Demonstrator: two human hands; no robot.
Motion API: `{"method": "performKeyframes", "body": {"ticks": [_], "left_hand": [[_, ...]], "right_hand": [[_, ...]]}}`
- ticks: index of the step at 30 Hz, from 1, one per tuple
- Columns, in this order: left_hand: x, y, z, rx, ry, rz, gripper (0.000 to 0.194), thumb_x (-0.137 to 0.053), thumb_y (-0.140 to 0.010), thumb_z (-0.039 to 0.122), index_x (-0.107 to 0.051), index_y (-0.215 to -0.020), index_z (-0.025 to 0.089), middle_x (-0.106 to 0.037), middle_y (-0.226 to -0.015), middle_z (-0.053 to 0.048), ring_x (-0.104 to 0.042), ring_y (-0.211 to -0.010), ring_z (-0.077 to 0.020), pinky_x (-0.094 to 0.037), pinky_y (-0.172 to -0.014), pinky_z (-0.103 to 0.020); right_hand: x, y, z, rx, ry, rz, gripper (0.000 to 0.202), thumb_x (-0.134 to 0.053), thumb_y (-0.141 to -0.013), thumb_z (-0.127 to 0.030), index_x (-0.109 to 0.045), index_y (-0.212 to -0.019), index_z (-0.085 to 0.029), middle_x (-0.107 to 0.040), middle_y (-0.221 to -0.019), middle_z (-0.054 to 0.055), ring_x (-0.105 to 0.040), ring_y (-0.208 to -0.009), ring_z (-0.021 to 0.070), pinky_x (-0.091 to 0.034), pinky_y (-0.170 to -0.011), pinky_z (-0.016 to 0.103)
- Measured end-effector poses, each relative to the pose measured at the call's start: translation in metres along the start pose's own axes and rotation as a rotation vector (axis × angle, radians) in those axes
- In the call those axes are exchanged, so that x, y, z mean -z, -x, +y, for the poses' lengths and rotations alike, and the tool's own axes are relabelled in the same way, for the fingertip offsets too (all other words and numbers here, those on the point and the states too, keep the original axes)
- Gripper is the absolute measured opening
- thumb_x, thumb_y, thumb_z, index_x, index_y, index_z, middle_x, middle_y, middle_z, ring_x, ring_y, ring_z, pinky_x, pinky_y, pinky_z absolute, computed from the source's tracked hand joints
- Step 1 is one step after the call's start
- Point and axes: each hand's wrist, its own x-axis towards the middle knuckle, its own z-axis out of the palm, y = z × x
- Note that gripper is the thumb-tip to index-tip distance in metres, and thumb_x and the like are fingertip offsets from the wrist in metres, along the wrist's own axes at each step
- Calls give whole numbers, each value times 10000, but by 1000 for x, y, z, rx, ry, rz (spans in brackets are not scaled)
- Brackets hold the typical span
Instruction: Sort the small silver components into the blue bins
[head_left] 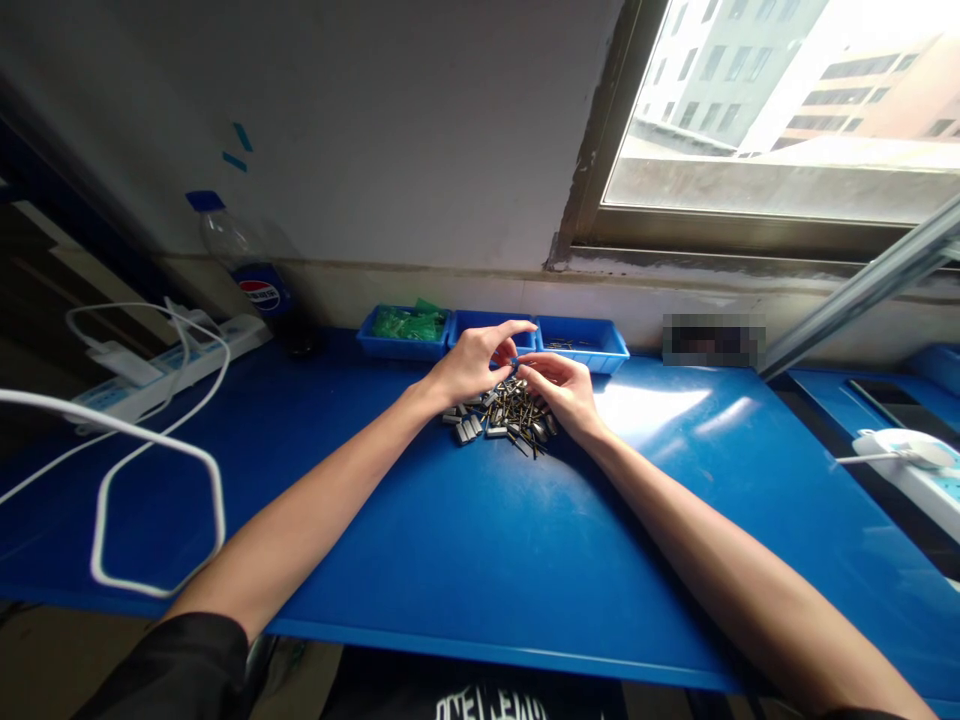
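Observation:
Above a heap of small metal parts (517,405), my left hand (474,362) and my right hand (566,392) meet at the fingertips. The left index finger sticks out while its thumb and other fingers come together in a pinch. My right hand's thumb and fingers are also closed at the same spot. Whatever lies between the fingertips is too small to make out. The heap mixes thin dark and brass-coloured pins with short silver cylinders (469,430). Just behind the hands stands the middle blue bin (487,320), partly hidden by the left hand.
A left blue bin (405,348) holds green plastic bags; a right blue bin (585,345) holds some thin pins. A cola bottle (259,290), white cables (217,480) and a power strip (247,335) are at left. Another power strip (919,470) lies at right.

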Motion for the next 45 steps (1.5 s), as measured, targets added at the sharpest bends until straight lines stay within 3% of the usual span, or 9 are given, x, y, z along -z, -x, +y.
{"method": "performKeyframes", "body": {"ticks": [6,10,13,16,20,26,30,38,45], "left_hand": [[1,2,-4,54,-44,-95,584,-676,-801,106,-614,-1375,195,-737,-929,-29,-715,-831,-153,-588,-809,-258],[8,5,-7,142,-218,-215,542,-708,-775,154,-665,-1312,215,-741,-985,-56,-713,-887,-205,-573,-810,-289],[13,8,-6,166,-293,-277,581,-680,-764,137,-666,-1333,255,-746,-1075,-62,-711,-957,-221,-561,-833,-283],[16,9,-4,200,-317,-332,668,-663,-730,100,-640,-1376,268,-747,-1140,-63,-712,-944,-220,-547,-785,-262],[14,10,-6,214,-302,-361,708,-613,-684,33,-649,-1356,252,-749,-1127,-63,-711,-881,-203,-527,-733,-247],[7,10,-10,248,-255,-322,675,-595,-683,22,-668,-1323,223,-742,-990,-53,-691,-766,-167,-507,-660,-220],[7,7,-8,271,-205,-254,614,-592,-703,31,-681,-1288,194,-751,-911,-40,-683,-719,-153,-514,-657,-222],[12,-1,4,248,67,-14,437,-627,-793,122,-703,-1219,186,-785,-902,-31,-751,-842,-170,-579,-790,-255],[6,-5,6,324,383,161,360,-748,-752,176,-720,-1108,136,-782,-920,-71,-759,-865,-184,-611,-871,-329]], "right_hand": [[2,-1,1,-24,-28,-32,327,-841,-778,-489,-815,-956,-216,-805,-856,49,-741,-725,217,-614,-726,367],[1,-1,4,33,-35,130,315,-845,-774,-456,-797,-971,-215,-817,-960,77,-779,-835,258,-641,-833,424],[1,-2,9,96,-21,276,390,-840,-773,-417,-769,-1101,-218,-796,-1137,102,-775,-966,275,-622,-956,471],[2,-4,13,113,14,306,470,-825,-782,-386,-731,-1213,-221,-750,-1273,119,-765,-1020,283,-606,-992,495],[3,-4,13,115,58,290,435,-790,-802,-367,-721,-1209,-230,-740,-1287,117,-767,-977,272,-617,-945,482],[3,-2,10,102,86,228,360,-747,-828,-372,-720,-1158,-232,-764,-1209,109,-757,-968,259,-629,-868,440],[2,-2,8,81,72,221,356,-748,-820,-378,-721,-1140,-225,-781,-1140,98,-750,-826,219,-631,-810,411],[-1,0,0,51,62,193,281,-736,-812,-346,-731,-1059,-211,-791,-989,65,-732,-798,205,-616,-755,365],[-3,3,-1,60,175,78,364,-796,-820,-494,-717,-1061,-234,-790,-954,53,-735,-825,213,-581,-725,344]]}}
